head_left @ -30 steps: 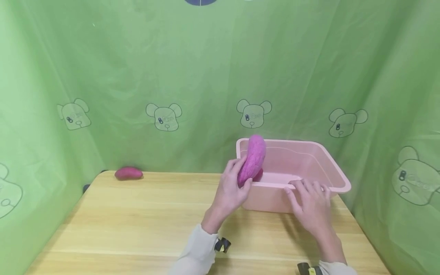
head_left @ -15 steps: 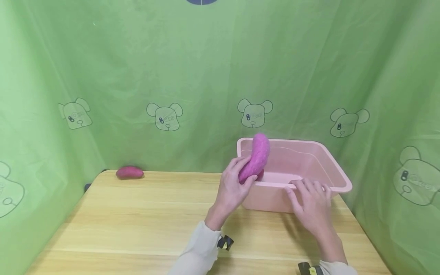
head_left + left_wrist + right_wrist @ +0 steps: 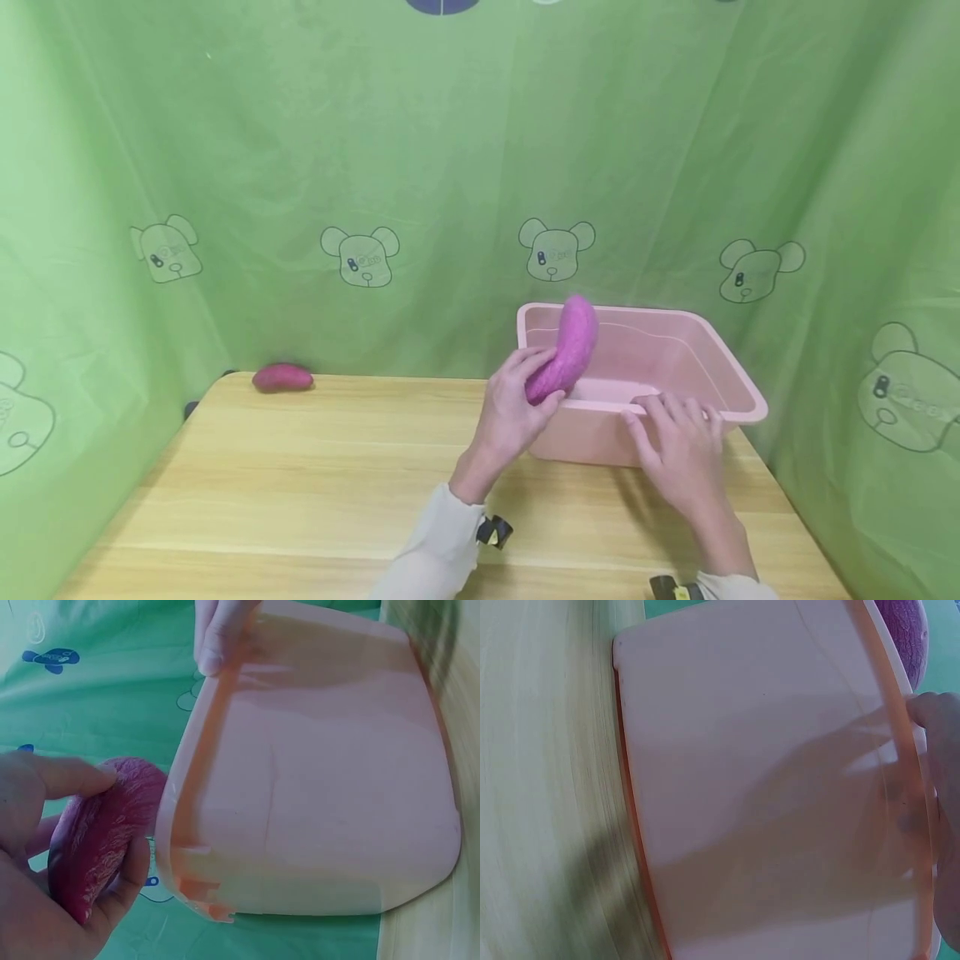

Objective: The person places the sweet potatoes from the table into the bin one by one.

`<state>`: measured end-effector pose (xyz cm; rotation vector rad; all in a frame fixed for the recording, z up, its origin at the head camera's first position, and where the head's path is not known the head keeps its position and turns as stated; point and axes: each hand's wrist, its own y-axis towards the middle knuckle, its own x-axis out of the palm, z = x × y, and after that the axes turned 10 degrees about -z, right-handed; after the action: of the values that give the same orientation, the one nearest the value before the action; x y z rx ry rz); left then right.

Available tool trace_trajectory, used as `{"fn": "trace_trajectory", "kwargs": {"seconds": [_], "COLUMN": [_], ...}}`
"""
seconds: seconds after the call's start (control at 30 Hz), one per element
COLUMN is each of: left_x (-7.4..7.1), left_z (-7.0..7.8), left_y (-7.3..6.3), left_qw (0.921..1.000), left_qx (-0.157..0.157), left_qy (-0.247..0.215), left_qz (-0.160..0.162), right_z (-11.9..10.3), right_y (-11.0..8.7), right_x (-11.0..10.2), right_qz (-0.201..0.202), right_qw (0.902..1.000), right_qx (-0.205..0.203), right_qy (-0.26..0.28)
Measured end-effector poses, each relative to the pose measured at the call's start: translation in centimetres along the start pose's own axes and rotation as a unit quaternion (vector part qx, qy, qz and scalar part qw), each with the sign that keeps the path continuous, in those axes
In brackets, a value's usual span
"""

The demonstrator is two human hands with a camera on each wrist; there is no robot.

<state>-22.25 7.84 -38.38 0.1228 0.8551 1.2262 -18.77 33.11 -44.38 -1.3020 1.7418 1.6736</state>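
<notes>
My left hand [image 3: 510, 417] grips a large purple sweet potato [image 3: 576, 346] by its lower end, its upper end tilted up over the left part of a pink plastic basin [image 3: 588, 437]. In the left wrist view, thumb and fingers wrap the wrinkled sweet potato [image 3: 112, 825] just beside the basin's rim [image 3: 176, 787]. My right hand [image 3: 682, 450] holds the basin's near rim, fingers hooked over it and thumb along the outer wall. The right wrist view shows that hand [image 3: 945, 795] at the rim. Much of the basin's floor is hidden behind its front wall and my hands.
A smaller dark-pink sweet potato [image 3: 282, 377] lies at the far left corner of the wooden table [image 3: 315, 475]. Green curtains [image 3: 442, 167] printed with bear heads enclose the back and both sides. The basin stands near the table's back right.
My left hand has shifted slightly right with the sweet potato, farther over the basin. A reddish thing seen in the basin behind it is now almost covered. My right hand stays on the rim.
</notes>
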Motion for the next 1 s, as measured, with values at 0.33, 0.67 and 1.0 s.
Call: {"fn": "trace_trajectory", "kwargs": {"seconds": [0.33,0.67,1.0], "left_x": [-0.1,-0.2,0.2], "left_z": [0.6,0.8,0.4], "left_y": [0.2,0.9,1.5], "left_qw": [0.9996,0.9990,0.9966], "left_qx": [0.022,0.030,0.033], "left_qy": [-0.010,-0.008,0.040], "left_qz": [-0.016,-0.031,-0.064], "right_z": [-0.4,-0.4,-0.3], "right_y": [-0.1,-0.2,-0.1], "right_x": [-0.4,-0.4,-0.2], "right_qz": [-0.004,-0.004,-0.007], "right_qw": [1.0000,0.9999,0.9999], "right_qx": [0.001,0.007,0.009], "right_qy": [-0.004,-0.006,-0.005]}}
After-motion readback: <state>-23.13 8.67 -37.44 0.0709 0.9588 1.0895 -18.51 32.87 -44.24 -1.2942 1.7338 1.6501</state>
